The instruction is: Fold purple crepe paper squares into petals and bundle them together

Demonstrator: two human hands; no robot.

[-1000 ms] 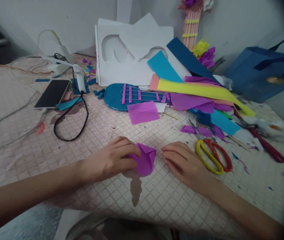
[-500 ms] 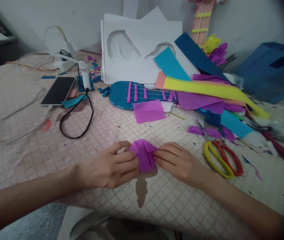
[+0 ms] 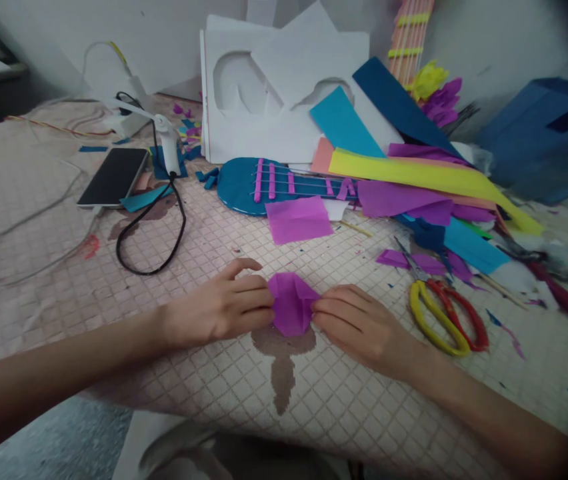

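Note:
A small piece of purple crepe paper [image 3: 291, 307], folded with creases and rounded corners, is held between my two hands just above the table's near part. My left hand [image 3: 221, 303] pinches its left edge, index finger raised and curved above the rest. On the other side, the fingertips of my right hand [image 3: 359, 320] are pressed together on the paper's right corner. Beyond the hands lies a flat purple paper square [image 3: 299, 221], overlapping a blue guitar-shaped piece [image 3: 244, 187] with pink strips and thin strings.
Scissors [image 3: 441, 317] with yellow and red handles lie to the right. Behind them are paper strips, among them a yellow strip [image 3: 414, 173]. A phone [image 3: 114, 177] and a black cord loop [image 3: 151, 267] are at left. White boards [image 3: 284, 140] lean at the back.
My left hand has shifted slightly up, and the purple paper has turned and moved a little to the right. The right hand keeps its pinch. The camera view has tilted slightly.

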